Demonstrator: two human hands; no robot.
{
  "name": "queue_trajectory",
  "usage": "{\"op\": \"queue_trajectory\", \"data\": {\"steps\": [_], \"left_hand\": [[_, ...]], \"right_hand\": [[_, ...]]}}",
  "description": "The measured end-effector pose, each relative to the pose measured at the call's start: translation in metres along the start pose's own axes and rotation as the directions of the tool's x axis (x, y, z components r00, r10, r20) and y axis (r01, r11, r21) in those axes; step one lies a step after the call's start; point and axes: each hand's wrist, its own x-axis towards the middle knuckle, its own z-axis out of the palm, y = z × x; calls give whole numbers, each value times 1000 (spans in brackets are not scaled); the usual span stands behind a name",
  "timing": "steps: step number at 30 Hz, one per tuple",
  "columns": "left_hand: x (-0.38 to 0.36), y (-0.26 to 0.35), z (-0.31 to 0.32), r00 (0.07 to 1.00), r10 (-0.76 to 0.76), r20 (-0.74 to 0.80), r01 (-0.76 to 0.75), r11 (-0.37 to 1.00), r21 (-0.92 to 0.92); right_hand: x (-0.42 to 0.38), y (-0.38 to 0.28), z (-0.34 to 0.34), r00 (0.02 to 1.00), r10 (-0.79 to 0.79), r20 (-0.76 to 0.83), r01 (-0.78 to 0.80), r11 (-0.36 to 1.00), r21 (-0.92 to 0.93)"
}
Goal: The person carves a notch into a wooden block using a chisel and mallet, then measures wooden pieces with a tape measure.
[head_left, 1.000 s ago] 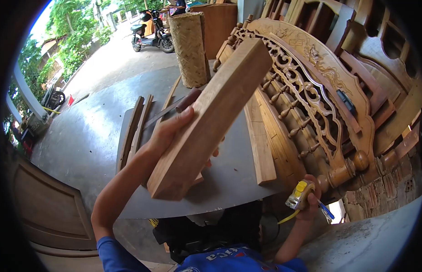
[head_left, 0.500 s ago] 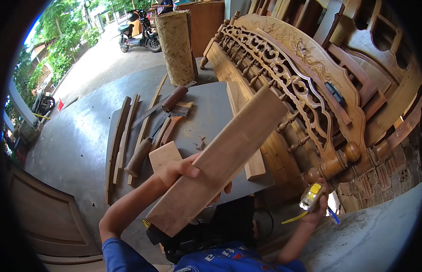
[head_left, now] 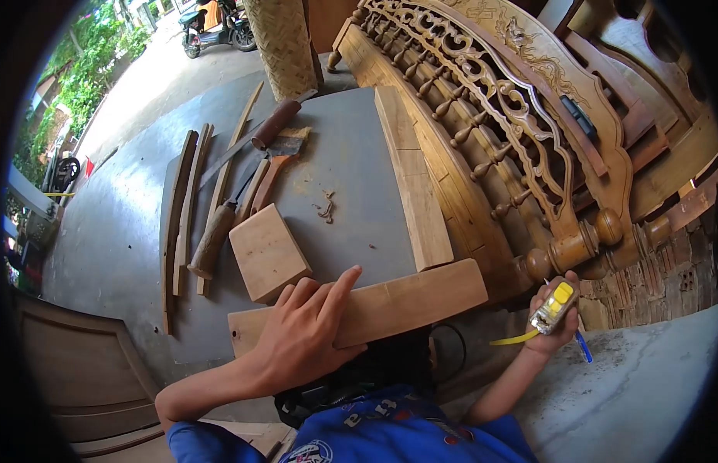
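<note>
Plank [head_left: 390,302] flat under spread left hand [head_left: 305,332], right hand [head_left: 552,316] clamped on tape measure [head_left: 552,306]

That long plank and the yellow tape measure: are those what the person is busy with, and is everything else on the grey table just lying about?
In hand:
- long plank, under the left hand
- tape measure, held in the right hand

Lying about:
- square wood block
- chisels
- hatchet
- thin wood strips
- carved headboard
</note>
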Motion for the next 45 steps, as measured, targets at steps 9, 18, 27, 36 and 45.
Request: {"op": "queue_trajectory", "data": {"steps": [9,18,27,36,45], "left_hand": [[-7,-14,12,988,-14,-152,29,995,97],[-20,-21,17,964,-43,-263,102,971,215],[-46,-35,10,955,-90,-282,114,991,71],[-69,-48,5,927,-159,-340,175,984,17],[-85,-53,-10,901,-295,-319,310,951,-5]], "right_hand": [[14,38,26,989,134,-61,-142,976,-163],[32,70,61,945,325,30,-320,941,-110],[33,74,74,900,428,85,-412,898,-156],[69,69,127,918,348,192,-105,679,-726],[121,178,212,482,691,539,251,480,-840]]}}
